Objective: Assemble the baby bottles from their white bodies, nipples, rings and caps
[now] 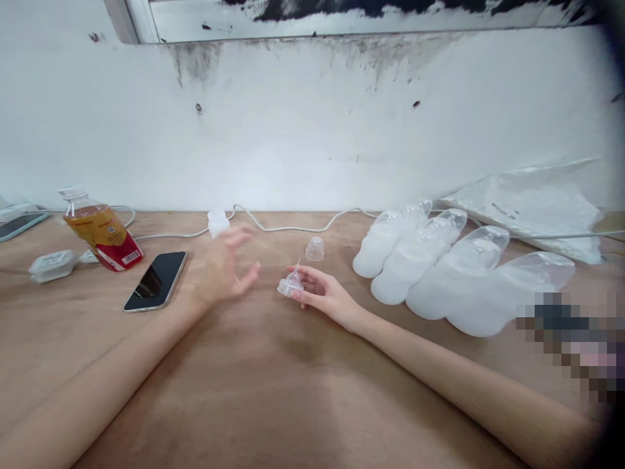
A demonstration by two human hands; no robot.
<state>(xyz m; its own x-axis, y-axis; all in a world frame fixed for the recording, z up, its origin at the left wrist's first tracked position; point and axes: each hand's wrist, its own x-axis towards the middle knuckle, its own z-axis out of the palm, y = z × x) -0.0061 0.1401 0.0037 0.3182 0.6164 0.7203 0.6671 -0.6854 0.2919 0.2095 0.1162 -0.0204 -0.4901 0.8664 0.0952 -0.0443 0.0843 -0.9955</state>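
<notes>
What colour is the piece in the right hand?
The piece is see-through and colourless; it shows best in the head view.

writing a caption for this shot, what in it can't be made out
All in the head view:
Left hand: motion blur smears its fingers.
White piece: the left hand hides its lower edge.
Teat: the right hand covers part of its right side.
Far-left phone: cut off by the left edge.
Drink bottle: fine print too small.

Slim bare forearms (439, 365), bare right hand (332, 296), bare left hand (219, 270) (rather blurred)
</notes>
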